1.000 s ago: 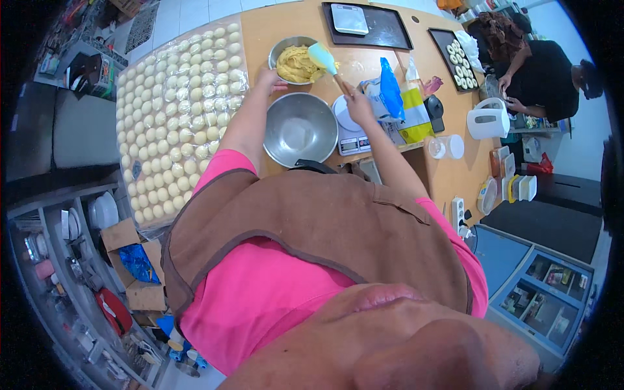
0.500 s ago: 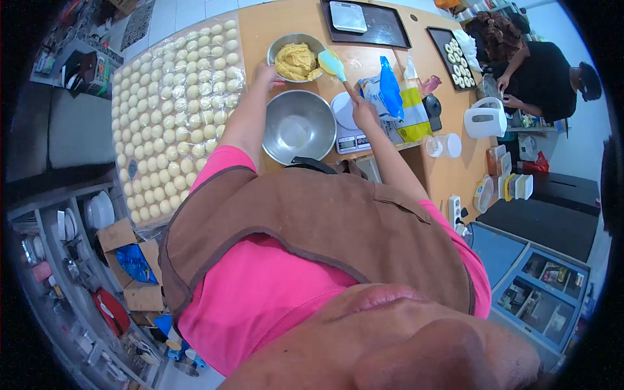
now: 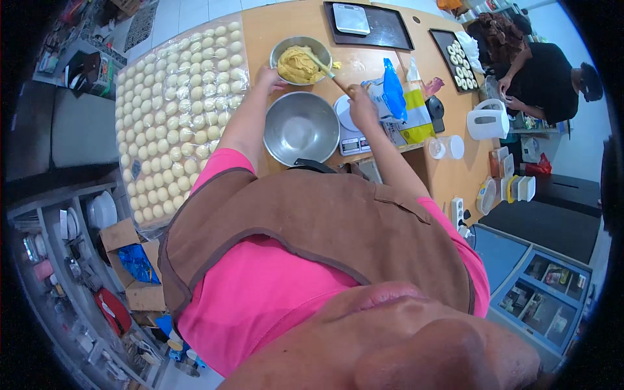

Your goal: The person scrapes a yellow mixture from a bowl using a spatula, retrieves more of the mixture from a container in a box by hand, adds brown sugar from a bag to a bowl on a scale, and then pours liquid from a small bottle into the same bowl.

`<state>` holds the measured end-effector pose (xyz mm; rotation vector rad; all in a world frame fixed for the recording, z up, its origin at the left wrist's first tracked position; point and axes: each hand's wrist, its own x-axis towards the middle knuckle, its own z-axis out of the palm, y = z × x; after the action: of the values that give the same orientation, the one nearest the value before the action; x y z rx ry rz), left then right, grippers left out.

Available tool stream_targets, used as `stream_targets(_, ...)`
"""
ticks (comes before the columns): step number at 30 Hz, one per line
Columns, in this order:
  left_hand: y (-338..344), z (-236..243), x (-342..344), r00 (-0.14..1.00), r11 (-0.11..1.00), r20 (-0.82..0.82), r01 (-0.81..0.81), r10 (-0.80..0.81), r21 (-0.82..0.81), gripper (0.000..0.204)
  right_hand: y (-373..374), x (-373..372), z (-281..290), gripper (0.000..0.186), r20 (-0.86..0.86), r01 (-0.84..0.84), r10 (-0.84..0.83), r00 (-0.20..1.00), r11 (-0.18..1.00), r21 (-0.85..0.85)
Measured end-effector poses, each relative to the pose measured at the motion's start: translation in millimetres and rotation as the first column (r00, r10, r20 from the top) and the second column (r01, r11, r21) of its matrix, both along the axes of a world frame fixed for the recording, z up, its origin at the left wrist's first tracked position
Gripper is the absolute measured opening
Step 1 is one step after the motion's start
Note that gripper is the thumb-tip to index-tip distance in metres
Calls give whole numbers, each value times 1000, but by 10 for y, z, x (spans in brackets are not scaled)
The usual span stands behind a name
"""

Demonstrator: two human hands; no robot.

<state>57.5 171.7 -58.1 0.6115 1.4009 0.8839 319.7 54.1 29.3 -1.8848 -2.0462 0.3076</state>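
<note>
A small metal bowl (image 3: 320, 44) holds a mound of soft yellow dough (image 3: 296, 65). My left hand (image 3: 269, 79) grips this bowl at its near left side. My right hand (image 3: 362, 105) is closed round the wooden handle of a spatula (image 3: 334, 78), whose blade is down in the dough and mostly hidden. A dab of yellow dough (image 3: 337, 65) shows just right of the bowl. Nearer to me stands a larger metal bowl (image 3: 301, 127) with nothing but a little residue in it. A kitchen scale (image 3: 353, 144) sits at its right side.
Many dough balls (image 3: 175, 120) lie under clear plastic on the left. Right of my hand are a blue-and-white bag (image 3: 392, 91), a yellow-green packet (image 3: 418, 117) and a white jug (image 3: 487, 122). Dark trays (image 3: 390, 36) lie farther off; another person (image 3: 543, 78) works at far right.
The spatula's blade, raised at the bowl's right rim before, is now down in the dough, further left. My left hand still holds the bowl.
</note>
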Motion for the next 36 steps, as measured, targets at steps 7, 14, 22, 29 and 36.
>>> stream_targets(7,19,-22,-18,999,999,12,-30,30,-12,29,-63,66,-416,35,143,-108,99,985,993,55)
stream_targets(14,33,-11,-46,999,998,36,-14,16,-53,31,-151,288,-372,35,153,-215,213,965,977,-2)
stream_targets(22,16,14,-45,998,998,40,41,-39,-40,31,-558,594,-188,32,118,-134,131,984,991,12)
stream_targets(29,80,-219,-192,996,996,59,74,-70,-57,31,-333,424,29,40,-370,-101,84,925,995,-25)
stream_targets(36,-23,53,19,998,998,51,45,-44,-33,31,-79,166,-460,36,-611,-50,-262,747,894,-446)
